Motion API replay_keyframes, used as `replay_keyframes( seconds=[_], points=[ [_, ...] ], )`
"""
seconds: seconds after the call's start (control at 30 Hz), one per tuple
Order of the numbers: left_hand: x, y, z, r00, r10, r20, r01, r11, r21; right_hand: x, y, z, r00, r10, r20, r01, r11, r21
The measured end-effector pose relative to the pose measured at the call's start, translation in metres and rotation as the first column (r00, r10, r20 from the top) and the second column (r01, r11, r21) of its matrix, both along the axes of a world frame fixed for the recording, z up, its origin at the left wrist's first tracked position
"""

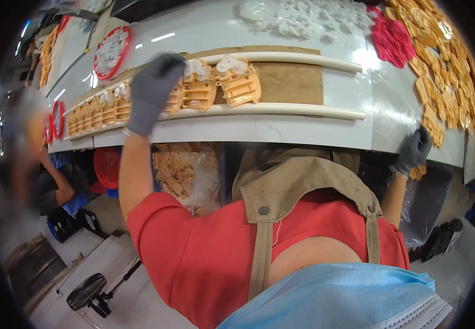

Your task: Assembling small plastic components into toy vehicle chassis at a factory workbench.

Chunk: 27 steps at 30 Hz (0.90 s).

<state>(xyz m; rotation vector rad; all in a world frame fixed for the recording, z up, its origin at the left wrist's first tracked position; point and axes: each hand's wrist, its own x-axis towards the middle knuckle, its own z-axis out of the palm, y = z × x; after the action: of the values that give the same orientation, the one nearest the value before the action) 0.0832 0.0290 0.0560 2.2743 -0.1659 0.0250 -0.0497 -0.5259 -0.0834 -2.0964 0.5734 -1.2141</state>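
My left hand (pixel 158 90), in a grey glove, is over a row of orange plastic housings (pixel 199 96) lying between two cream rails. Its fingers are curled together, and whatever they may hold is hidden. Clear-white round plastic parts (pixel 232 64) sit on the upper ends of the housings. At the table's right front edge is my gloved right hand (pixel 414 149), fingers closed, beside the lowest housings of a heap (pixel 434 129). An orange piece (pixel 417 171) shows just below that hand; I cannot tell whether the hand holds it.
Loose white round parts (pixel 308 16) lie at the back of the table, with a pink cloth (pixel 392 39) beside the orange heap. A red tray (pixel 123 33) of white parts stands at left. Under the table is a bag of orange pieces (pixel 177 170). Another person (pixel 53 181) sits at far left.
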Motion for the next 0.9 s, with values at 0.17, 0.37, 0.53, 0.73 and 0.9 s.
replay_keyframes(
  seconds=[0.17, 0.37, 0.53, 0.73, 0.9],
  points=[
    [-0.042, -0.074, -0.026, 0.902, -0.209, 0.378, -0.019, 0.855, 0.518, -0.005, -0.008, -0.004, 0.996, 0.072, 0.056, -0.069, 0.996, -0.048],
    [-0.06, -0.111, -0.048, 0.894, -0.259, 0.365, 0.022, 0.84, 0.542, -0.001, 0.001, 0.009, 0.99, 0.114, 0.088, -0.119, 0.991, 0.057],
    [-0.057, -0.146, -0.049, 0.881, -0.325, 0.345, 0.121, 0.857, 0.5, 0.009, -0.025, 0.03, 0.983, 0.164, 0.082, -0.173, 0.976, 0.131],
    [-0.053, -0.166, -0.054, 0.91, -0.294, 0.293, 0.173, 0.911, 0.375, 0.062, -0.083, 0.071, 0.678, 0.729, 0.094, -0.734, 0.665, 0.141],
    [-0.045, -0.175, -0.053, 0.997, -0.082, 0.016, 0.083, 0.992, -0.094, 0.103, -0.084, 0.034, 0.864, -0.15, -0.48, -0.222, 0.742, -0.633]
  ],
)
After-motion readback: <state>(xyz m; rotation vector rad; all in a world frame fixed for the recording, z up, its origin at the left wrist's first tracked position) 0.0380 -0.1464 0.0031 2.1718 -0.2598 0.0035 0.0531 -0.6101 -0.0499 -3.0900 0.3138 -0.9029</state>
